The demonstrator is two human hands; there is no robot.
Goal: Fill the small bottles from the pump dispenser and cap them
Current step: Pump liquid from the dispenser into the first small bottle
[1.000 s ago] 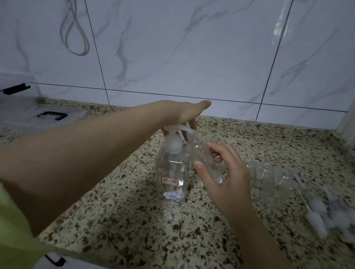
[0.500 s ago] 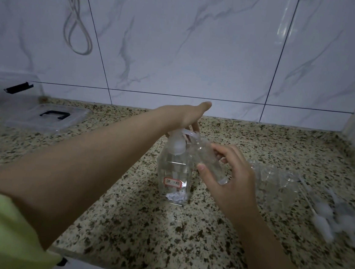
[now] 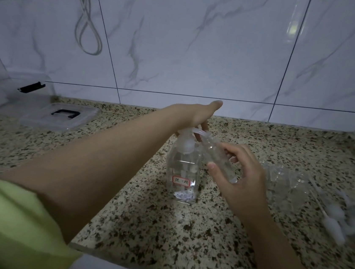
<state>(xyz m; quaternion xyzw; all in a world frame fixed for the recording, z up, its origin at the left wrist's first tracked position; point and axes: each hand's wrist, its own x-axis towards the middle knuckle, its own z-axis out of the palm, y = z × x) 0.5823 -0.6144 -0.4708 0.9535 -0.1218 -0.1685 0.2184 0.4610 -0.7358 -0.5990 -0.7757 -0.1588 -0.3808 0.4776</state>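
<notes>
A clear pump dispenser [image 3: 183, 175] with a small red-framed label stands on the speckled counter [image 3: 161, 232]. My left hand [image 3: 196, 114] rests flat on its white pump head [image 3: 185, 143], fingers stretched toward the wall. My right hand [image 3: 242, 179] grips a small clear bottle [image 3: 218, 155], tilted with its mouth up against the pump's spout. Several more small clear bottles [image 3: 284, 182] stand in a cluster just right of that hand. White spray caps with thin tubes [image 3: 337, 214] lie further right, blurred.
A clear plastic box [image 3: 11, 91] and its lid with a black handle [image 3: 63, 116] sit at the back left by the tiled wall. A white cable [image 3: 89, 27] hangs from wall sockets. The counter's front edge runs below my arms.
The view has shifted slightly; both hands stay at the dispenser, the left on the pump head and the right holding the small bottle at the spout.
</notes>
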